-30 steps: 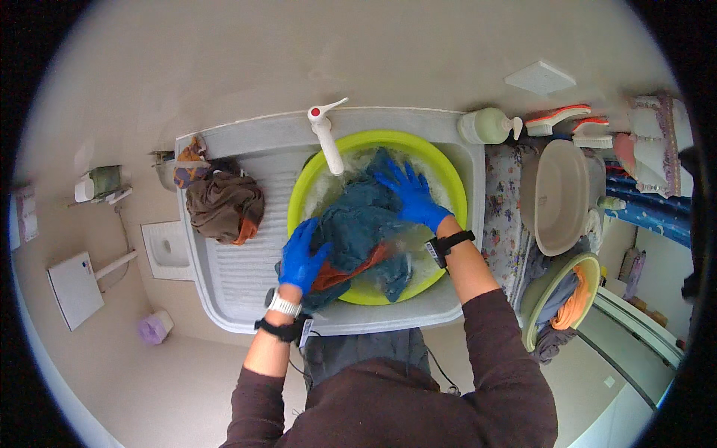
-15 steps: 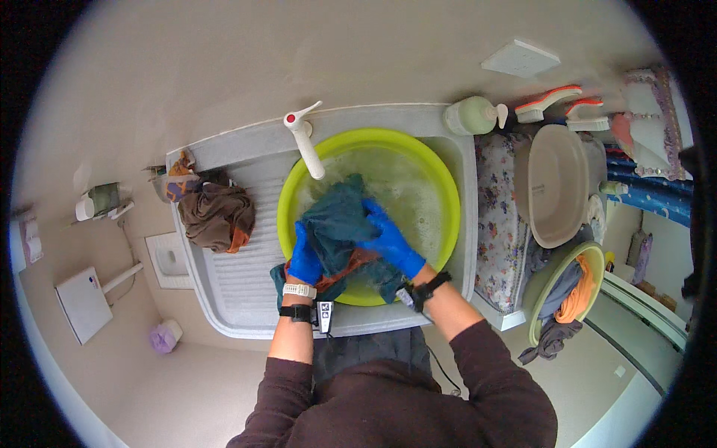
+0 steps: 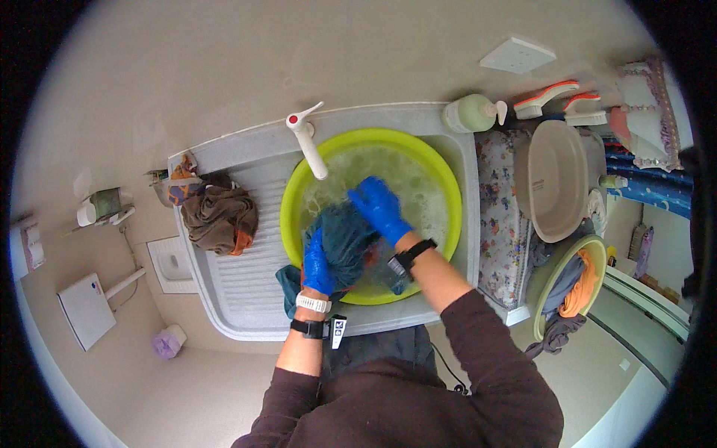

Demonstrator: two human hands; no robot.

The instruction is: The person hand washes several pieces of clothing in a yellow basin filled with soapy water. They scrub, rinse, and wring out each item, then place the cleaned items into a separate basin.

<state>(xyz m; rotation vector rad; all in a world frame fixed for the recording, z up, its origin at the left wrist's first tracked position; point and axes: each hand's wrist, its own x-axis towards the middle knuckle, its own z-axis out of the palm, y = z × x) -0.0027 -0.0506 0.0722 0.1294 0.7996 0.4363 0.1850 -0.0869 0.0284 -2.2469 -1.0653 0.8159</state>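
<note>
A wet dark teal garment (image 3: 337, 237) with a rust-orange part lies bunched in soapy water in a lime-green basin (image 3: 452, 216). One end hangs over the basin's near left rim. My left hand (image 3: 318, 263), in a blue rubber glove, is closed on the garment's left side near that rim. Farther in, my right hand (image 3: 379, 209), gloved the same way, has its fingers curled over the garment's far right edge; the fingertips are partly hidden. A white faucet (image 3: 308, 145) reaches over the basin's far left rim.
The basin stands in a grey washboard sink (image 3: 250, 287). Brown clothing (image 3: 220, 218) is heaped on the ridges at left. To the right are a green pump bottle (image 3: 470, 113), two scrub brushes (image 3: 549, 98), a beige tub (image 3: 556, 183) and a pale green basin (image 3: 539, 317) of clothes.
My right hand has moved away from me and slightly left, to the garment's far edge. My left hand has shifted a little right. The garment is bunched differently and sits lower in the basin.
</note>
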